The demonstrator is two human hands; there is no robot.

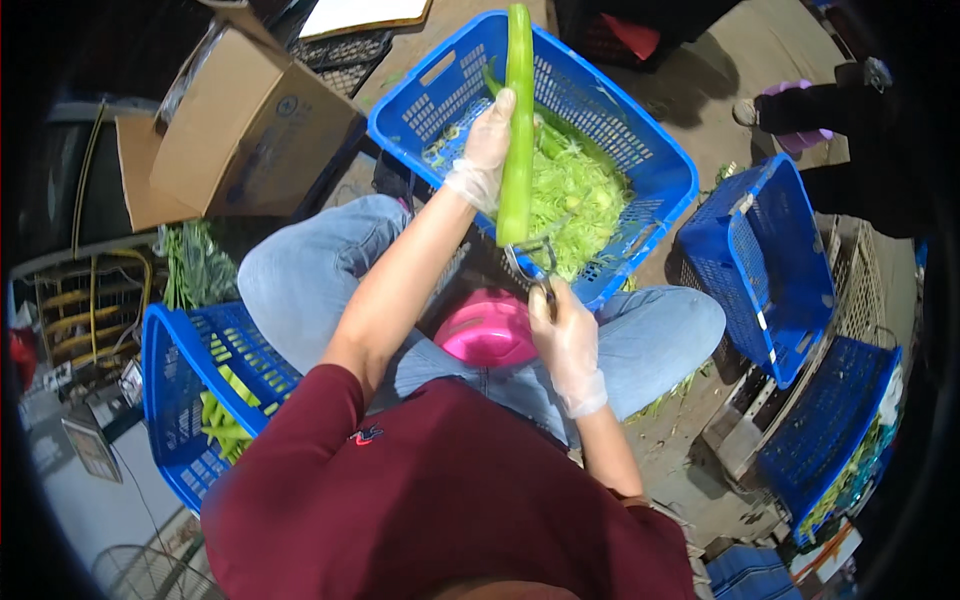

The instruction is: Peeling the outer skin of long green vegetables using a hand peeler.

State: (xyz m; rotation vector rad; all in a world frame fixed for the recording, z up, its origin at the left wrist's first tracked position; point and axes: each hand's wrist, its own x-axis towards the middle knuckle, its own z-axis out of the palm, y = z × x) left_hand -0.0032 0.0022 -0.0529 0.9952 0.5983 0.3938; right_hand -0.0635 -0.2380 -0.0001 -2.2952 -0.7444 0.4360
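Left hand (487, 150) grips the gourd (518, 130) upright over the crate (660, 160) so peelings drop in; right hand (566, 340) clamps the peeler (530, 262) at its base.

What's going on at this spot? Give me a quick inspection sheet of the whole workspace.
Surface: dirt floor; person sits, pink bowl between the knees.
Job's things: long green stem held upright; peeler at its lower end; peelings in front basket.
Clutter: cardboard box; left basket with green stems; more blue baskets on the right.
Hands: left hand grips the stem; right hand holds the peeler; both gloved.
Cables: yellow cable, far left.
Surroundings: another person's legs, upper right.
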